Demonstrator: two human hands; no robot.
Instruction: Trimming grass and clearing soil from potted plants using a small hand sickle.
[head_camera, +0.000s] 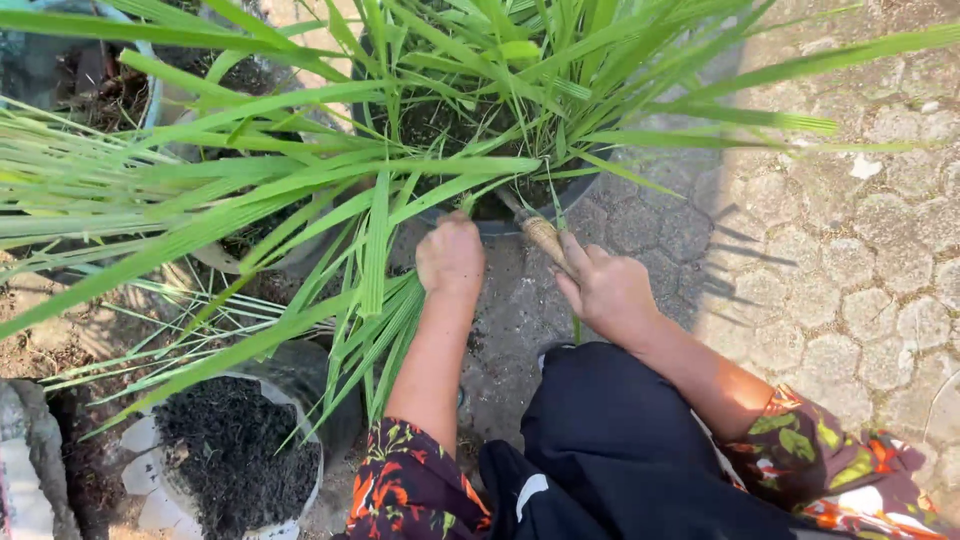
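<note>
My left hand (451, 256) is closed in a fist at the near rim of a dark pot (500, 226), gripping the base of long green grass blades (380, 240) that hang over the rim. My right hand (608, 290) holds a small tool by its pale wooden handle (543, 236). The tool's tip points into the dark soil (440, 125) of the pot, among the grass stems. The tool's blade is mostly hidden by leaves.
A white pot (150, 480) filled with dark soil stands at lower left. More pots with grass sit at upper left (110, 90). Paved stone ground (830, 270) spreads to the right. My dark trousers (610, 440) and floral sleeves fill the bottom.
</note>
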